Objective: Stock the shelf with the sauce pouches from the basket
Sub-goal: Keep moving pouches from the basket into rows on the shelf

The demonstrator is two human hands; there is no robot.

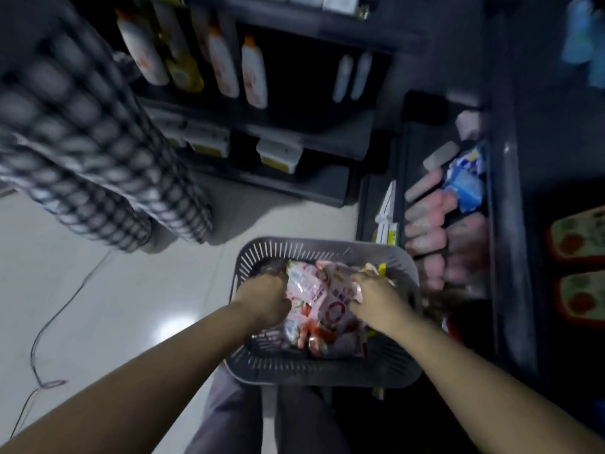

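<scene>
Left hand (262, 298) and right hand (376, 298) clutch a loose bunch of pink sauce pouches (324, 303) in the grey basket (320, 375); slippery strays may drop when lifted.

Arms extended down; left hand (262, 298), right hand (373, 294) grip pouches (324, 306)

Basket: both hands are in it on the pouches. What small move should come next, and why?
Probably lift the sauce pouches straight up, clear of the basket rim. The left hand and right hand each have a grip on the pink bundle from opposite sides, and the shelf holding similar pink packs lies just right of it.
</scene>
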